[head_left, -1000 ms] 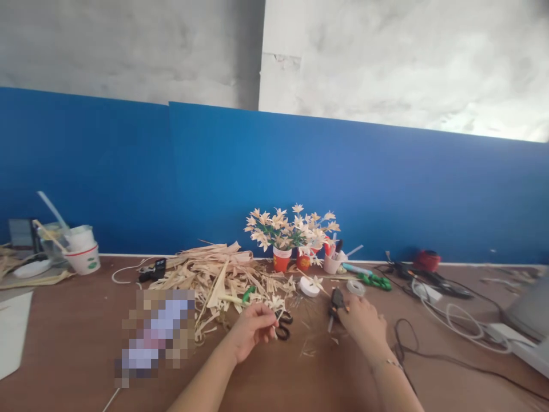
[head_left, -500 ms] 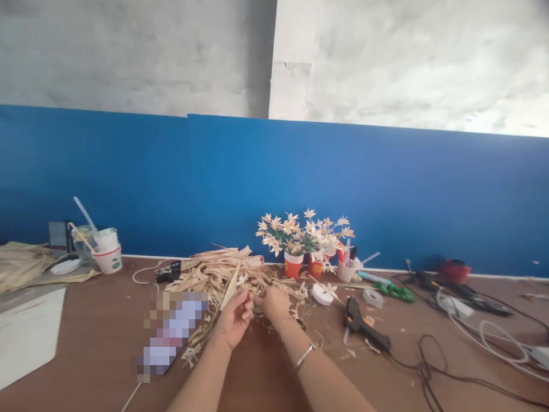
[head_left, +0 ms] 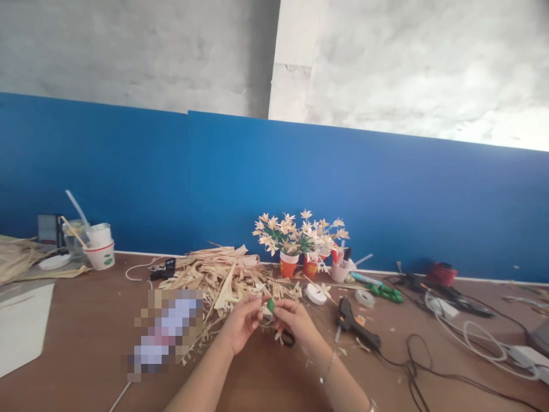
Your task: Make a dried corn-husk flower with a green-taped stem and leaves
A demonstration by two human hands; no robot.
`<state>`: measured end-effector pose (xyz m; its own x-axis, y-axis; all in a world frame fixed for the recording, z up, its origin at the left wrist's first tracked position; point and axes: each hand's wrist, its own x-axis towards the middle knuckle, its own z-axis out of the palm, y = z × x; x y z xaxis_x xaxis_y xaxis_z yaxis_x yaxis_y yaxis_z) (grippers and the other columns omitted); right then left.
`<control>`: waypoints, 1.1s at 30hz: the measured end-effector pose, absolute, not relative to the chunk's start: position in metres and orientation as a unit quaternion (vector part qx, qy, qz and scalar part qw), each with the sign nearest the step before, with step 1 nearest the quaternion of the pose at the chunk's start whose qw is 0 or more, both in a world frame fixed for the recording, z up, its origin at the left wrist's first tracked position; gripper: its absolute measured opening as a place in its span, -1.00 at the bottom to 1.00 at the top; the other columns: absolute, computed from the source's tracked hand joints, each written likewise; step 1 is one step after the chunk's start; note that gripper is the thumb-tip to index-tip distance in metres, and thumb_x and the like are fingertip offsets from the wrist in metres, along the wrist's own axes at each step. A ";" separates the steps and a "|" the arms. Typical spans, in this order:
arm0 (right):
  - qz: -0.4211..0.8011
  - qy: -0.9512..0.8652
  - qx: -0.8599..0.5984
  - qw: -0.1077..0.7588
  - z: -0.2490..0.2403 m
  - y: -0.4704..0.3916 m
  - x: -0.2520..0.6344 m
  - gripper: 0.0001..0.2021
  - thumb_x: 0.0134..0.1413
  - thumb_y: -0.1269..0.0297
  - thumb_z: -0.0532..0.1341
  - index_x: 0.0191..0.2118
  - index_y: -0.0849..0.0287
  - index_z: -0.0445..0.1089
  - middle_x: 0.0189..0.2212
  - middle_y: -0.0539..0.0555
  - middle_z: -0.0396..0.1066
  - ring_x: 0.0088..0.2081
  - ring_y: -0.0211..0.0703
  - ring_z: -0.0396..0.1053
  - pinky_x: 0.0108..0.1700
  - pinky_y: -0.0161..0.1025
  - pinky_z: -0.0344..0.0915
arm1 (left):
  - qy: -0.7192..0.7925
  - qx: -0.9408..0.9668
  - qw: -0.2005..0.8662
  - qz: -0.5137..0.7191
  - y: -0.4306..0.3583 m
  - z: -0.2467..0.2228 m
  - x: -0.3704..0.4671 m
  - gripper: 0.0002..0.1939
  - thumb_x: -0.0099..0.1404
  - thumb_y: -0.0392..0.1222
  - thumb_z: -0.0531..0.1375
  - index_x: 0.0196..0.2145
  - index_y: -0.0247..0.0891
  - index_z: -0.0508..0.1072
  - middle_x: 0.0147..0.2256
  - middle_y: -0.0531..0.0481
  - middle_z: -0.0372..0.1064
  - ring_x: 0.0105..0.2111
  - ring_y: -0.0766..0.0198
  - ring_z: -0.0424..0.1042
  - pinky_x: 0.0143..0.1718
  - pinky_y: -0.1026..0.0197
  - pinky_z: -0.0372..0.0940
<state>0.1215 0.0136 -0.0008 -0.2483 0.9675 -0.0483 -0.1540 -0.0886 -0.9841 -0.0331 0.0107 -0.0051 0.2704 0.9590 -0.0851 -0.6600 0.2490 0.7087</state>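
Observation:
My left hand (head_left: 243, 325) is closed in a pinch, its fingertips close to those of my right hand; what it holds is too small to make out. Between thumb and fingers of my right hand (head_left: 297, 321) is a small green piece (head_left: 270, 305), perhaps tape or a leaf. A black loop (head_left: 287, 339), like a scissors handle, shows just below the right fingers; whether they touch it I cannot tell. Right behind both hands spreads a heap of dry, pale husk strips (head_left: 223, 269).
Pale flowers stand in red paper cups (head_left: 289, 266) behind the heap. To the right lie a white disc (head_left: 315, 294), a tape roll (head_left: 364, 298), a glue gun (head_left: 358, 326), a green bundle (head_left: 387, 292) and cables. Leftward are a blurred-out phone-like object (head_left: 165, 332) and a white cup (head_left: 101, 256).
My right hand has turned and shifted slightly right, bringing the green piece and black loop into sight. My left hand has moved a little right and down. The whole view has shifted slightly.

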 end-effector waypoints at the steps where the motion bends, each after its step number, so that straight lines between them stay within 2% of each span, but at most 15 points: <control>1: 0.600 -0.507 -0.419 0.455 -0.003 0.013 0.122 -0.65 -0.39 0.05 0.37 -0.49 0.23 0.39 -0.70 -0.07 0.32 -0.69 -0.36 0.21 -0.62 -0.39 0.11 | 0.264 0.297 0.748 0.531 0.009 -0.005 -0.032 -0.80 -0.03 -0.30 0.31 -0.53 -0.33 0.32 -0.27 -0.05 0.45 -0.64 0.55 0.26 -0.74 0.48 0.00; 5: 0.572 -0.522 -0.431 0.463 -0.011 0.012 0.123 -0.63 -0.41 0.03 0.36 -0.50 0.22 0.39 -0.79 -0.14 0.19 -0.78 -0.44 0.04 -0.71 -0.42 -0.09 | 0.265 0.329 0.746 0.514 0.008 -0.008 -0.029 -0.79 -0.04 -0.28 0.31 -0.56 -0.34 0.32 -0.31 -0.02 0.43 -0.63 0.55 0.25 -0.71 0.48 -0.02; 7: 0.583 -0.509 -0.424 0.470 -0.014 0.012 0.124 -0.63 -0.40 0.05 0.36 -0.45 0.22 0.41 -0.81 -0.16 0.16 -0.78 -0.47 -0.02 -0.72 -0.43 -0.16 | 0.277 0.335 0.744 0.508 0.008 -0.010 -0.029 -0.80 -0.05 -0.27 0.32 -0.56 -0.34 0.33 -0.40 0.02 0.41 -0.62 0.54 0.26 -0.70 0.47 -0.02; 10: 0.608 -0.479 -0.420 0.473 -0.015 0.009 0.127 -0.66 -0.36 0.10 0.34 -0.40 0.22 0.42 -0.81 -0.17 0.14 -0.78 -0.49 -0.05 -0.70 -0.44 -0.19 | 0.292 0.346 0.742 0.495 0.009 -0.013 -0.027 -0.79 -0.07 -0.25 0.33 -0.54 -0.33 0.35 -0.57 0.11 0.31 -0.63 0.50 0.26 -0.71 0.45 -0.05; 12: 0.621 -0.460 -0.419 0.476 -0.016 0.008 0.128 -0.68 -0.34 0.13 0.33 -0.40 0.22 0.41 -0.81 -0.18 0.13 -0.77 -0.49 -0.07 -0.69 -0.44 -0.19 | 0.300 0.353 0.735 0.495 0.008 -0.013 -0.025 -0.78 -0.09 -0.24 0.34 -0.54 -0.33 0.36 -0.61 0.13 0.27 -0.64 0.49 0.26 -0.71 0.44 -0.06; 17: 0.602 -0.483 -0.416 0.481 -0.015 0.007 0.125 -0.65 -0.34 0.09 0.35 -0.40 0.23 0.40 -0.81 -0.18 0.12 -0.77 -0.49 -0.09 -0.70 -0.43 -0.21 | 0.343 0.369 0.704 0.501 0.007 -0.010 -0.022 -0.74 -0.14 -0.19 0.36 -0.56 -0.34 0.37 -0.62 0.11 0.28 -0.64 0.47 0.26 -0.70 0.41 -0.04; 23: 0.566 -0.494 -0.422 0.507 -0.012 0.008 0.124 -0.59 -0.41 -0.03 0.36 -0.51 0.23 0.37 -0.79 -0.15 0.15 -0.75 -0.48 -0.10 -0.69 -0.41 -0.20 | 0.364 0.371 0.696 0.496 0.006 -0.009 -0.020 -0.73 -0.17 -0.18 0.36 -0.57 -0.34 0.37 -0.62 0.12 0.27 -0.64 0.45 0.27 -0.69 0.40 -0.03; 33: 0.596 -0.483 -0.423 0.483 -0.010 0.006 0.128 -0.60 -0.39 -0.01 0.37 -0.52 0.21 0.29 -0.77 -0.16 0.13 -0.74 -0.49 -0.10 -0.67 -0.43 -0.20 | 0.362 0.371 0.711 0.475 0.003 -0.008 -0.016 -0.75 -0.17 -0.22 0.34 -0.59 -0.32 0.32 -0.63 0.14 0.24 -0.66 0.47 0.25 -0.68 0.39 -0.07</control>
